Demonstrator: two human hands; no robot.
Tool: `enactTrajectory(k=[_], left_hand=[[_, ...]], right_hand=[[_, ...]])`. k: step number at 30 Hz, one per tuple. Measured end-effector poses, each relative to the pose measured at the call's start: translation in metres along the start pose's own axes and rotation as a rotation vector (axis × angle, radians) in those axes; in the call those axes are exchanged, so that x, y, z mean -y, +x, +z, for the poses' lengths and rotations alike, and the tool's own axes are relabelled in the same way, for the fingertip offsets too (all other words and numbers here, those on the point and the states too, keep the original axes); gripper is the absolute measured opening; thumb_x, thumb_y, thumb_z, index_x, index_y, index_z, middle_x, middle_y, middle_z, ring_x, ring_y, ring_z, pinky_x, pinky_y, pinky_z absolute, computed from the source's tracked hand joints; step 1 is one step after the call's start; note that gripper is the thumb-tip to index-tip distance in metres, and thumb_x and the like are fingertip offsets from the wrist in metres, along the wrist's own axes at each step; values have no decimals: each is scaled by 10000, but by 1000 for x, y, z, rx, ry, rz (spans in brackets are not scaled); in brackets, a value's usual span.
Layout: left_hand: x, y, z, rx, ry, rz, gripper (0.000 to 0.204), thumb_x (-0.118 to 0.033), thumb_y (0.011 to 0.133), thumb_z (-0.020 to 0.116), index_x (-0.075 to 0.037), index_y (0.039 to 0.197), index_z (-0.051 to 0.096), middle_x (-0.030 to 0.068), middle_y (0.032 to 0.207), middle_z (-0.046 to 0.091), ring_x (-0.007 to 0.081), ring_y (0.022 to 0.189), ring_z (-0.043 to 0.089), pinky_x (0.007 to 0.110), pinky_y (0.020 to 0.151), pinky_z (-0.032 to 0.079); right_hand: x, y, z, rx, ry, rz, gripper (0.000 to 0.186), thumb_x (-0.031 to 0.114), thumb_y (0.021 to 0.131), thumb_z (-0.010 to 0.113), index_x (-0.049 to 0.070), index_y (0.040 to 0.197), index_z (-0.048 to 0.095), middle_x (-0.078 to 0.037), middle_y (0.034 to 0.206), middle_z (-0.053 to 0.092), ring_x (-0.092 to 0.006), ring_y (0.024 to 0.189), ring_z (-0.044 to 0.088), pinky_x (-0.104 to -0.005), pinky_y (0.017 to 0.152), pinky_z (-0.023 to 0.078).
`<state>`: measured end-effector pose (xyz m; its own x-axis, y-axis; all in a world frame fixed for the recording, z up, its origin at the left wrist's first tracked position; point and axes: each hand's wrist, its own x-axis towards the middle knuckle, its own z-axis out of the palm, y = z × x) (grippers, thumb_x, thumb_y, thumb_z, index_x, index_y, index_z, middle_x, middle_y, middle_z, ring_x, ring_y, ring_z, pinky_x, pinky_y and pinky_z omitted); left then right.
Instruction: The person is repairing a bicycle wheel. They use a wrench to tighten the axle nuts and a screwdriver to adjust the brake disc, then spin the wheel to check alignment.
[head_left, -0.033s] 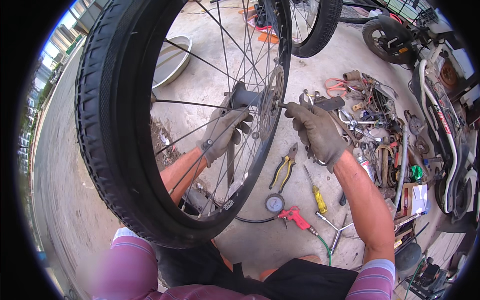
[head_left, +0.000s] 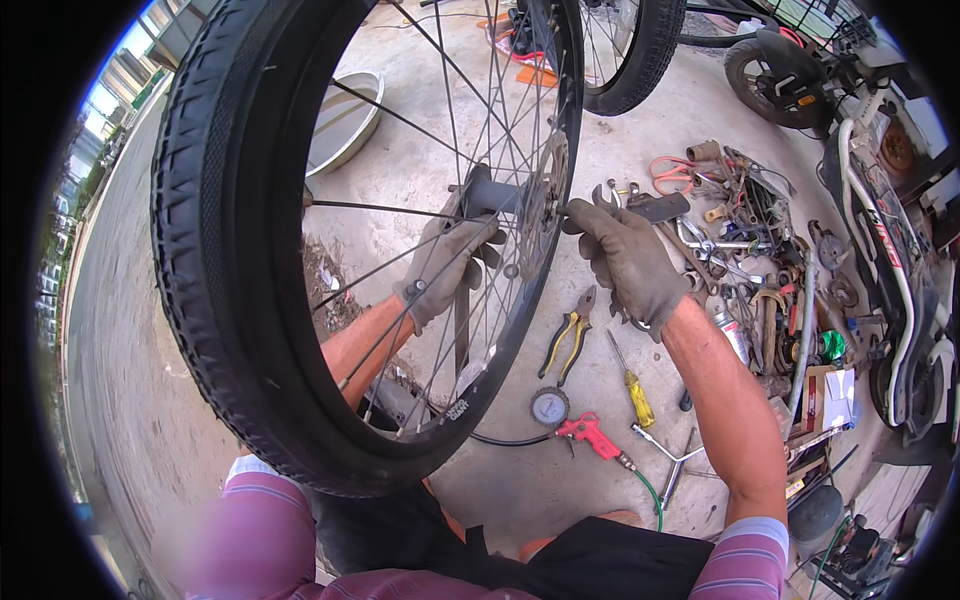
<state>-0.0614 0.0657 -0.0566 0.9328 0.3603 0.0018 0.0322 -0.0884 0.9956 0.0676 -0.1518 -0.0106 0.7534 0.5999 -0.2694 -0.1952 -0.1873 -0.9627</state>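
A bicycle wheel [head_left: 215,300] with a black knobby tyre stands tilted in front of me, its dark hub [head_left: 490,197] and a disc rotor [head_left: 545,205] in the middle. Reaching behind the spokes, my left hand [head_left: 450,262], in a grey glove, is closed at the lower side of the hub. Some of its fingers are masked by spokes. On the rotor side, my gloved right hand [head_left: 632,258] pinches the tip of the axle [head_left: 561,211]. An open-end wrench [head_left: 604,196] pokes out above that hand, apparently held in the palm; its middle is hidden.
Pliers [head_left: 568,338], a yellow screwdriver [head_left: 637,392], a red air gun [head_left: 590,432] with a gauge [head_left: 549,406] and a three-armed socket wrench [head_left: 676,462] lie on the concrete. Piled tools [head_left: 745,240] lie right; a basin [head_left: 345,125] stands behind the wheel. A scooter [head_left: 880,230] stands far right.
My right hand has shifted slightly left toward the rotor, and less of the axle tip shows. The wrench moved along with it. My left hand and the wheel look the same.
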Motion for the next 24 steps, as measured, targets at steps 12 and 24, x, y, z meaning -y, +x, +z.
enactTrajectory(k=[12, 24], left_hand=[[8, 6, -5, -32, -127, -235, 376, -289, 1065, 613, 16, 1268, 695, 99, 1065, 732, 113, 769, 675, 230, 478, 476], [-8, 3, -4, -31, -112, -349, 341, -183, 1007, 609, -2, 1286, 682, 83, 1005, 718, 121, 780, 661, 260, 650, 521]], right_hand=[[12, 25, 12, 44, -341, -170, 381, 333, 930, 695, -28, 1052, 717, -75, 804, 669, -153, 699, 603, -310, 640, 471], [13, 17, 14, -84, -510, -258, 436, 382, 954, 657, -51, 983, 701, -134, 740, 673, -208, 681, 611, -380, 663, 481]])
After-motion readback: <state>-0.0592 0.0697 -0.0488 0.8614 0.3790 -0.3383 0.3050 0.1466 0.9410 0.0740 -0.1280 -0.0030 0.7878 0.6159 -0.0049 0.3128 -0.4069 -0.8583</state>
